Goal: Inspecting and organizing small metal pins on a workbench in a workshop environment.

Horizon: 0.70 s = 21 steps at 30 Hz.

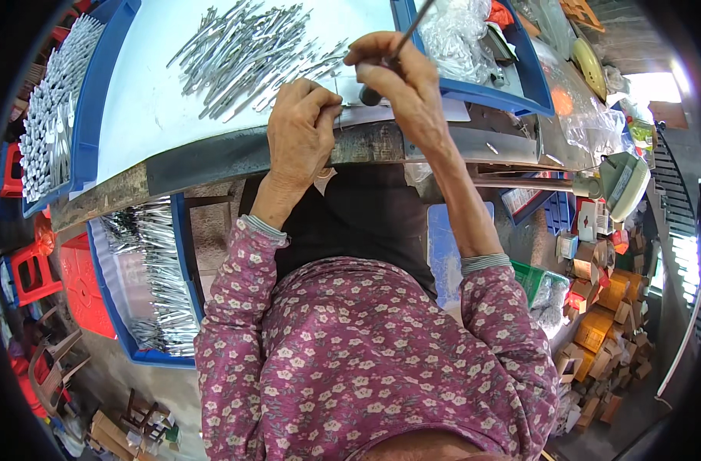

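Note:
At the table's near edge, my left hand (300, 131) is closed, thumb and forefinger pinched together on something small that I cannot make out. Just right of it, my right hand (408, 88) wraps round a dark-handled tool (371, 95). The tool's rounded end points down toward the left fingertips, and its long thin shaft slants up and away to the right. Beyond both hands, a loose pile of thin silvery metal strips (250, 54) lies on the white table covering (147, 92).
A blue tray (89, 115) of upright metal rods stands left. At the right, another blue tray (535, 84) holds clear plastic bags. Below the table's left, a blue crate (185, 253) contains more metal pieces. A lamp (627, 184) and cardboard boxes (596, 330) lie to the right.

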### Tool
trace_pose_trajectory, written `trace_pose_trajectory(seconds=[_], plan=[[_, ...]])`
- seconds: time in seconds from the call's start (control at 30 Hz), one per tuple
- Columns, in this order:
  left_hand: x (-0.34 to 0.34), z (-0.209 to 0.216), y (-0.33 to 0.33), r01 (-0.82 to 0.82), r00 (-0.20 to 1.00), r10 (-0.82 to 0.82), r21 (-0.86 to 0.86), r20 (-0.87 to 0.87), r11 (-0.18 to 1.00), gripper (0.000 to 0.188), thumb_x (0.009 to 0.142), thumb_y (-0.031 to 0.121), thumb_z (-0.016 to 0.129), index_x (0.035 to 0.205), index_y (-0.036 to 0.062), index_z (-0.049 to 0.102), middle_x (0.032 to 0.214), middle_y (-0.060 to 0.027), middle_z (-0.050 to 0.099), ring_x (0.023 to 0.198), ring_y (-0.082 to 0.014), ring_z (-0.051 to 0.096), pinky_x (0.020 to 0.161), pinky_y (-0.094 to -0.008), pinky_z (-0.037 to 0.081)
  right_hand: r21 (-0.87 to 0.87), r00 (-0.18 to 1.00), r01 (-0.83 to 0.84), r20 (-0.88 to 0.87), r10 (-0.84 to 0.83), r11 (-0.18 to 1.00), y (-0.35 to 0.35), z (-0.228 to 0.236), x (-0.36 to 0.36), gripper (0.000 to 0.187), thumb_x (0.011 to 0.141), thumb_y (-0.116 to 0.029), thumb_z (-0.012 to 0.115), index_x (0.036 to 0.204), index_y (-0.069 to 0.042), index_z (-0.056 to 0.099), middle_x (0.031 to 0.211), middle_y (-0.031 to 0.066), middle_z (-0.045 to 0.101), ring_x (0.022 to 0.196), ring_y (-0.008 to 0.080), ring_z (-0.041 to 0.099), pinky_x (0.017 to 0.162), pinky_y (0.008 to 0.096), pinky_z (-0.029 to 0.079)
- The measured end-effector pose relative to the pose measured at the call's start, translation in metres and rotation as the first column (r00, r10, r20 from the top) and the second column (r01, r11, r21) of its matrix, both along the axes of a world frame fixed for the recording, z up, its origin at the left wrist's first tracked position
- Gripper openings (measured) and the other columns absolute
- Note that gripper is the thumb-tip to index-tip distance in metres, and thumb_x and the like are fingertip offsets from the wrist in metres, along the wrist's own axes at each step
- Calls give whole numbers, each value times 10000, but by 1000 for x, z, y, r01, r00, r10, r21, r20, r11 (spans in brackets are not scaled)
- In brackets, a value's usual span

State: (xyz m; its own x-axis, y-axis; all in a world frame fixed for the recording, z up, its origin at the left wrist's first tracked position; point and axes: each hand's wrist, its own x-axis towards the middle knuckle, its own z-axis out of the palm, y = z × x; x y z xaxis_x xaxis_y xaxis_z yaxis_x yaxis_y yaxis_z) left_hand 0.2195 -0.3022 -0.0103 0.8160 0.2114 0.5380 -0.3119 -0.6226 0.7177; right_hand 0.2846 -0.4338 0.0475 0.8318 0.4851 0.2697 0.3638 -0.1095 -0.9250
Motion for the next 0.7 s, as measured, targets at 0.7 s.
trace_pose_trajectory(seconds=[0.7], plan=[[0,0,0,10,1000,-11,43,6,999,30,698,19,615,720,29,595,734,-62,533,739,-247,509,646,-344,427,-417,847,272,532,-10,868,-14,1,-11,235,826,-186,596,833,15,476,608,173,540,556,359,543,498,397,417]])
